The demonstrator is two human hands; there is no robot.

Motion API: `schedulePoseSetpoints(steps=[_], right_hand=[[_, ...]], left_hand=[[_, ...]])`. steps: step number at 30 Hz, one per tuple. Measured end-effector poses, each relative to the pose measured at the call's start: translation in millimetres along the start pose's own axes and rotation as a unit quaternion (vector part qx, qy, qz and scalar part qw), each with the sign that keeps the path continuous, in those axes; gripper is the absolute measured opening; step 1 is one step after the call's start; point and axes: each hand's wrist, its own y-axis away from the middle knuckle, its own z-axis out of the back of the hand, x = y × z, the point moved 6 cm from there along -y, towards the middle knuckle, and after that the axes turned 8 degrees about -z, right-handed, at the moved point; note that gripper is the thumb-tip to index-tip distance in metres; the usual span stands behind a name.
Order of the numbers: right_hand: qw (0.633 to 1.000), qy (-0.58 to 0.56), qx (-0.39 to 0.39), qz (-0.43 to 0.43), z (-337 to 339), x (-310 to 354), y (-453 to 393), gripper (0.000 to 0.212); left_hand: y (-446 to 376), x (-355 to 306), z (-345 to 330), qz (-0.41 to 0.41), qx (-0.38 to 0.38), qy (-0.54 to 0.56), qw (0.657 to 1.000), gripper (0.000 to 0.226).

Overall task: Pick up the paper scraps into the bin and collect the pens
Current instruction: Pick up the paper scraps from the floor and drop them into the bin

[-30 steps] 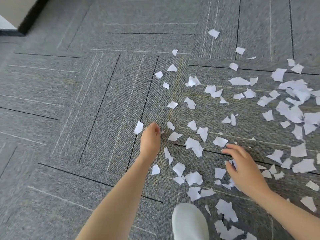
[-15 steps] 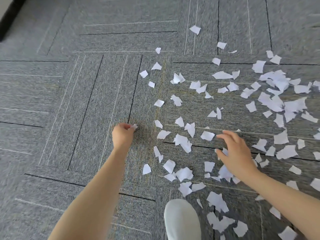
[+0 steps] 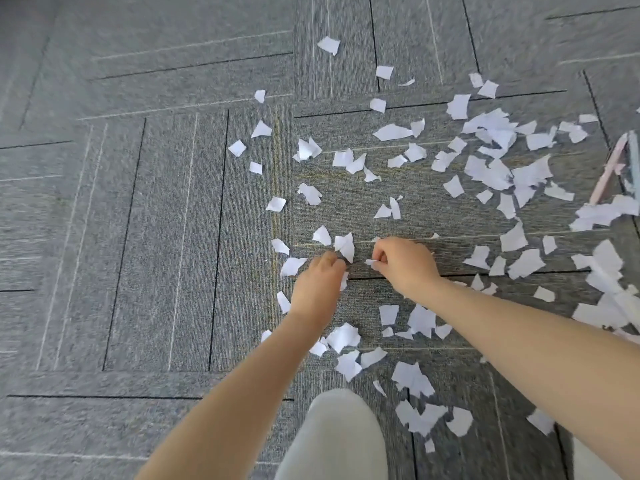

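Several white paper scraps (image 3: 490,174) lie scattered over the grey carpet, thickest at the right. My left hand (image 3: 317,285) is curled low over the floor, its fingertips at a scrap (image 3: 344,245), and paper shows under its edge. My right hand (image 3: 403,263) is curled beside it and pinches a small scrap (image 3: 371,262) between thumb and fingers. At the far right edge lie pens (image 3: 611,174), a pink one and a bluish one, partly under paper. No bin is in view.
The floor is grey carpet tiles (image 3: 156,237) with dark seams. My knee in pale trousers (image 3: 337,438) fills the bottom centre. The left half of the floor holds no scraps.
My left hand moved right from the lone scrap at the left into the cluster. My right hand curled and picked up a scrap. The view shifted, bringing the pens into sight.
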Motion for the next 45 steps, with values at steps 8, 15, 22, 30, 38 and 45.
schedulePoseSetpoints(steps=[8,15,22,30,38,45], right_hand=[[0.957,0.101,0.207,0.174,4,-16,33,0.013],[0.920,0.210,0.199,0.266,-24,-40,72,0.011],[0.953,0.114,0.127,0.250,-27,-55,78,0.011],[0.977,-0.053,0.182,0.098,-24,-59,76,0.009],[0.960,-0.115,0.253,-0.017,32,-119,44,0.018],[0.991,-0.063,0.117,-0.020,16,-135,55,0.008]], left_hand=[[20,-7,1,-0.016,0.062,0.215,0.975,0.004],[81,-23,-38,-0.080,0.147,0.152,0.974,0.010],[91,-25,-51,-0.093,0.102,0.101,0.985,0.023],[74,-20,-37,0.014,0.112,0.222,0.968,0.020],[7,-60,-6,-0.057,0.121,0.241,0.961,0.052],[2,-86,-40,-0.141,0.200,0.127,0.961,0.058]])
